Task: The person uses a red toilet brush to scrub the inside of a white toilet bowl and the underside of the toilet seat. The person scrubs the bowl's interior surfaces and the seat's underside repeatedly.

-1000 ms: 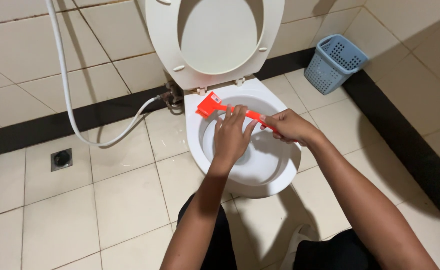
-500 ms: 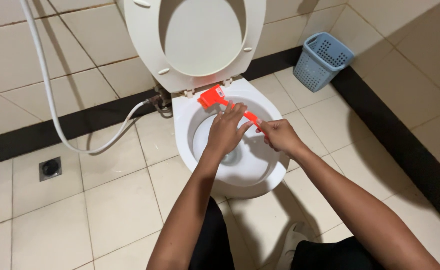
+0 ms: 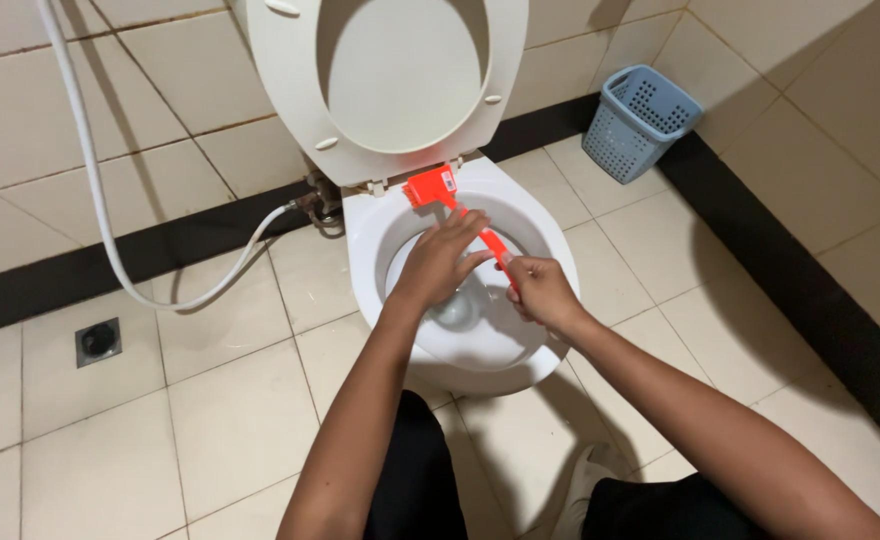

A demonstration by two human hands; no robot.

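Two hands share one orange toilet brush (image 3: 457,205), which lies slantwise across the open bowl (image 3: 520,345) of a white toilet. Its square head rests against the back rim, just below the hinge, so the bristles bear on the porcelain there. The right hand (image 3: 540,292) has its grip closed round the lower end of the handle, giving the push. The left hand (image 3: 438,262) lies over the middle of the handle, fingers loosely curled and pressing down rather than clasping; how fully they wrap it cannot be told. The seat and lid (image 3: 400,75) stand raised against the tiled wall, out of the way. A white spray hose (image 3: 110,240) hangs left; a blue basket (image 3: 638,122) stands right.
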